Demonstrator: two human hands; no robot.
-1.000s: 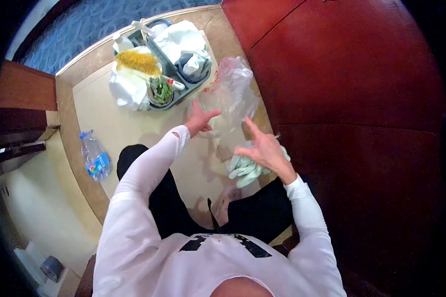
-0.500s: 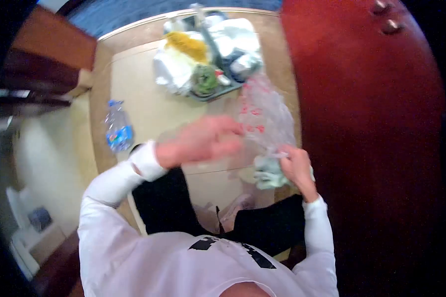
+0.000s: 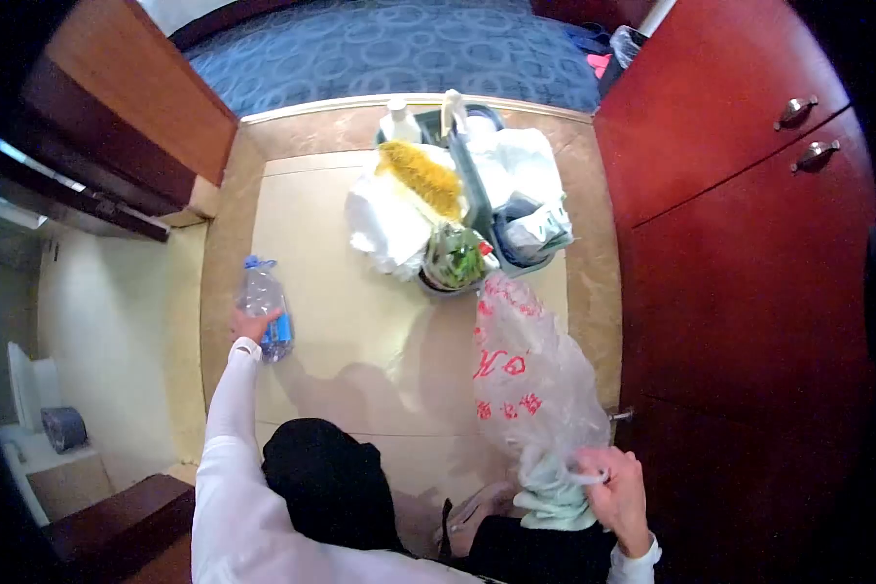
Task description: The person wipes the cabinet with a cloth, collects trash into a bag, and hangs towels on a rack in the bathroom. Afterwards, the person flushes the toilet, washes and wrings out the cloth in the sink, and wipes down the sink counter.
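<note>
On the left of the tiled floor, my left hand [image 3: 253, 325] is closed around the side of a clear plastic bottle [image 3: 263, 292] with a blue cap and blue label. At the lower right, my right hand [image 3: 617, 494] pinches the edge of a translucent plastic bag [image 3: 545, 389] with red print. The bag lies spread on the floor, reaching up towards the caddy. Pale green gloves [image 3: 555, 498] lie at the bag's near end, beside my right hand and partly hidden by the bag.
A caddy [image 3: 475, 180] holds white bags, a yellow fluffy duster [image 3: 420, 180], bottles and a green bundle. Red cabinet doors [image 3: 730, 263] stand at the right. Blue patterned carpet [image 3: 389, 58] lies beyond the floor edge. A toilet roll [image 3: 63, 428] is at the lower left.
My left hand has moved from near the bag to the bottle and closed on it. My right hand has gone from open to gripping the bag, now drawn nearer. The view has shifted.
</note>
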